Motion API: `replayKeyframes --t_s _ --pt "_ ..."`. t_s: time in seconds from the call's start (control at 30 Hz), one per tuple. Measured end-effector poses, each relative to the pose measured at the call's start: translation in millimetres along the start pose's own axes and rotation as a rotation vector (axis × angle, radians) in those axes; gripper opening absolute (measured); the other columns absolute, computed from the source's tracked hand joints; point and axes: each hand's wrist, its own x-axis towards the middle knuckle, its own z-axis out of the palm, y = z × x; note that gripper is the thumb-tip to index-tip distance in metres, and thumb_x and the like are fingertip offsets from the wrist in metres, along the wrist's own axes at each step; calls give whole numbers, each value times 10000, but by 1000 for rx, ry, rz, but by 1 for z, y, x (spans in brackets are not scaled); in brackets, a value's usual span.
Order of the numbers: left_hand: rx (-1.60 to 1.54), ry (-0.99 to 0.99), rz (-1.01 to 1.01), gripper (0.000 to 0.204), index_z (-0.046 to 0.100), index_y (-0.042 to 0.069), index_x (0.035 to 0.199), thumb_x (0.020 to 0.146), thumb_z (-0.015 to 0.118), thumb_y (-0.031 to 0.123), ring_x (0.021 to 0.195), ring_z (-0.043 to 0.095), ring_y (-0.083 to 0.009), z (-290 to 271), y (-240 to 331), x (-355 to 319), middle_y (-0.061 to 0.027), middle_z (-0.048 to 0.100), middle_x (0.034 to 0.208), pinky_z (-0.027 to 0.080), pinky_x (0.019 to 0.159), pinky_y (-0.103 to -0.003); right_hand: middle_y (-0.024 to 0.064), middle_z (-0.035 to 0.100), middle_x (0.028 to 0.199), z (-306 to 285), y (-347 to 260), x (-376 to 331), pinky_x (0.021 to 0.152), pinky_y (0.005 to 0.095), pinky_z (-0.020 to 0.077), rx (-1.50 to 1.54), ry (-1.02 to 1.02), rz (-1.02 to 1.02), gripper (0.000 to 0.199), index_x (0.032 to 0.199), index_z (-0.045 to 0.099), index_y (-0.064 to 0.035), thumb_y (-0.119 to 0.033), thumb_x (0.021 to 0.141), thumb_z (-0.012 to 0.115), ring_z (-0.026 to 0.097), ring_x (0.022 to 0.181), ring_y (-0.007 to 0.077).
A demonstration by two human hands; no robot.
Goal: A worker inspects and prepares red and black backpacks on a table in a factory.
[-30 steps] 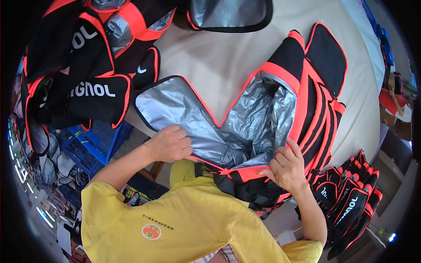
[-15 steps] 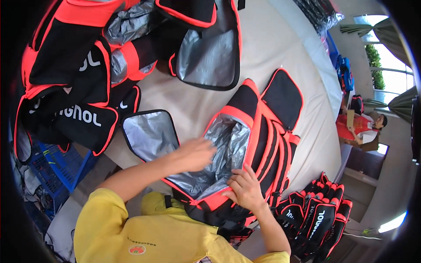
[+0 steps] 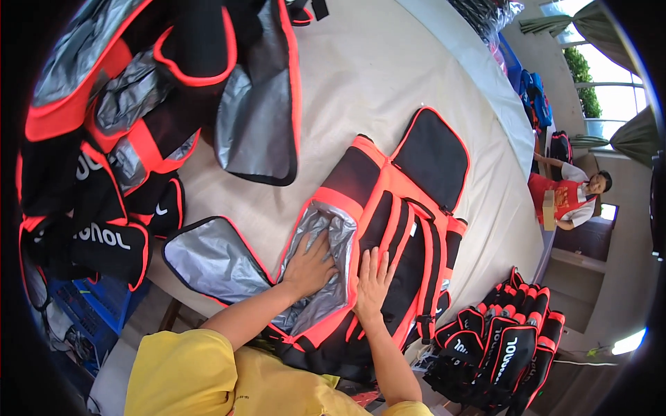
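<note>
A black backpack (image 3: 347,173) with red-orange trim lies on the pale covered table before me, its main compartment unzipped. Silver lining (image 3: 313,315) shows inside, and a silver-backed flap (image 3: 216,256) is folded out to the left. My left hand (image 3: 309,269) reaches into the opening, fingers spread against the lining. Outside, my right hand (image 3: 373,283) lies with fingers stretched along the red edge and the black back panel beside the shoulder straps (image 3: 429,267). Neither hand grips anything. A second black flap (image 3: 431,161) is spread out at the far right of the backpack.
Several similar bags (image 3: 104,187) are heaped at the left, above a blue plastic crate (image 3: 76,305). More bags (image 3: 499,340) stand bunched at the lower right. Beyond the table, a person in a red apron (image 3: 565,201) holds a cardboard box (image 3: 549,208).
My left hand has gone from above the opening to deeper inside, against the lining. My right hand has let go of the rim and now lies flat on the side. The view has shifted.
</note>
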Motion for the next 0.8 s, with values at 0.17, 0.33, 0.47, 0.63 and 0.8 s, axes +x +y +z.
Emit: replayKeyframes --t_s 0.17,0.33,0.47,0.63,0.8 --pt "82 -38 12 498 749 129 1335 1025 610 494 1618 323 -366 7 2 3 -206 563 1584 167 1288 -670 161 300 1779 15 7 -2 1339 632 99 -4 -21 12 829 1666 412 -63 -347 948 712 197 1658 425" --pt "102 107 76 386 826 168 1107 1001 600 463 1573 391 -410 28 0 0 -188 669 1453 185 1248 -765 128 400 1737 55 22 1 1313 642 224 -181 -81 90 781 1613 492 -85 -339 917 739 291 1628 422" --pt "75 121 38 450 796 118 1172 1000 597 483 1622 322 -391 31 4 -3 -206 573 1586 155 1286 -730 127 450 1716 67 24 -1 1292 618 282 -137 265 -15 638 1597 509 -70 -316 1018 614 373 1603 411" --pt "46 283 28 461 753 115 1242 1000 595 474 1638 302 -365 26 3 -2 -167 555 1611 125 1321 -675 126 406 1744 61 17 1 1310 594 268 -158 260 -7 672 1626 463 -55 -353 1037 591 337 1623 415" --pt "113 184 23 464 748 130 1270 1026 570 483 1647 282 -368 21 4 -3 -169 537 1627 110 1310 -703 119 425 1732 61 16 3 1309 598 271 -134 315 -35 634 1608 484 -57 -338 1049 589 347 1618 412"
